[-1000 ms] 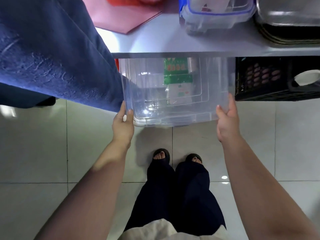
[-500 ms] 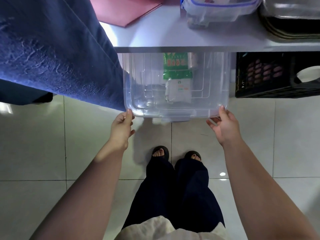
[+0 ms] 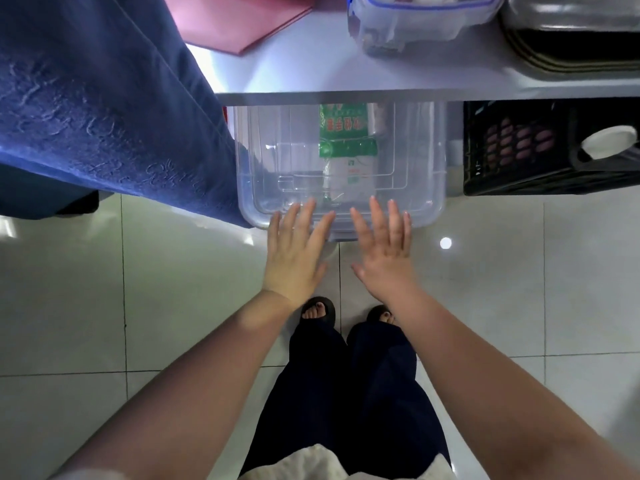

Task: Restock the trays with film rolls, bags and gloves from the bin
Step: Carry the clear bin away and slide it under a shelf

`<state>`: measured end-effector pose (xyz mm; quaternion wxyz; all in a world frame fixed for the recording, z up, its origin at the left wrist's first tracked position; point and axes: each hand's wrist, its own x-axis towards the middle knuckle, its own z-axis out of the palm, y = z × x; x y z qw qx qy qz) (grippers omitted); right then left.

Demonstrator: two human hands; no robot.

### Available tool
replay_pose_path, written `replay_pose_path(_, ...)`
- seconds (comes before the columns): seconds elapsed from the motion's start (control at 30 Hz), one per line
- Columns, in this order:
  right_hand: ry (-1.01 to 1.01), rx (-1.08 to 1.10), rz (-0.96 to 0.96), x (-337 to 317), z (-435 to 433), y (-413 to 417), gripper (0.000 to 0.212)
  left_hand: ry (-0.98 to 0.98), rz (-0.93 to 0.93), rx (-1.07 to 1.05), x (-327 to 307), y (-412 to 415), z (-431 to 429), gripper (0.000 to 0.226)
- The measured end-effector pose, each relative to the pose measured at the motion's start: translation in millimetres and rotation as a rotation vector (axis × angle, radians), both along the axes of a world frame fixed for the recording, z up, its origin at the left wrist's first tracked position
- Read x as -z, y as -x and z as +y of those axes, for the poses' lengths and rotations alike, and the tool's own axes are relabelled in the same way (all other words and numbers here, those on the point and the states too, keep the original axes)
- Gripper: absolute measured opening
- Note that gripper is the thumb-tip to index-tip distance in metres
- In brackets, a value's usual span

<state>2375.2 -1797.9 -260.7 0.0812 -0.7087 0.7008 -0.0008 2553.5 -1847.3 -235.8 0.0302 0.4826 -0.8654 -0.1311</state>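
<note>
Head view, item by item.

Bin [image 3: 429, 188]: clear plastic, mostly under the surface [image 3: 311, 71], with only its near end showing past the edge. It sits farther back than a second ago, when you had it drawn out toward your feet.

Left hand [image 3: 294, 251]: flat, fingers straight and spread, laid against the bin's near end. A second ago it gripped the near left corner.

Right hand [image 3: 384, 251]: likewise flat and spread, holding nothing, just beside the left on the bin's near end. It has let go of the right corner.

Packet [image 3: 343, 133]: green and white, lying inside the bin toward the back, partly hidden by the surface. Nothing else shows through the clear walls.

Crate [image 3: 519, 150]: black, just right of the bin, under the surface.

Cloth [image 3: 104, 98]: blue, hanging at left against the bin's left wall.

Box [image 3: 415, 26]: clear, lidded, on the surface above the bin.

Trays [image 3: 571, 53]: what look like a stack at the surface's far right, contents out of view.

Reading: the change from corner grips to flat palms suggests you are pushing the bin back into storage, not drawing stock. With the bin nearly bare, the restock looks at or near its end. Whether the packet still belongs in a tray cannot be told.
</note>
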Motion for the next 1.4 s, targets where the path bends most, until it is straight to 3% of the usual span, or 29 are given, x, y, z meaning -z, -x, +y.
replay_pose_path(0.1,0.119,0.026,0.187,24,-12,-8,0.098,0.079,-0.325,0.061,27,14,-4,0.109)
replay_pose_path(0.17,0.287,0.064,0.247,34,-21,-5,0.084,0.148,-0.391,0.042,40,16,-11,0.110)
replay_pose_path(0.33,0.425,0.078,0.253,39,-49,12,0.071,0.273,-0.298,0.035,44,30,-33,0.097)
replay_pose_path(0.47,0.398,-0.033,0.258,23,-71,29,0.072,0.198,-0.238,0.047,41,34,-58,0.089)
replay_pose_path(0.67,0.237,-0.115,0.098,-2,-72,45,0.070,0.280,-0.178,0.071,34,35,-68,0.077)
replay_pose_path(0.77,0.270,-0.128,0.104,-9,-69,49,0.061,0.350,-0.116,0.117,33,28,-72,0.067)
replay_pose_path(1.0,0.294,-0.018,-0.086,-14,-76,39,0.041,0.369,0.018,0.134,26,22,-88,0.046)
replay_pose_path(1.2,0.256,0.051,-0.255,-19,-96,31,0.027,0.261,0.064,0.121,15,22,-94,0.033)
replay_pose_path(1.4,0.069,0.122,-0.313,-36,-91,28,0.026,0.051,-0.071,0.041,-18,33,-87,0.037)
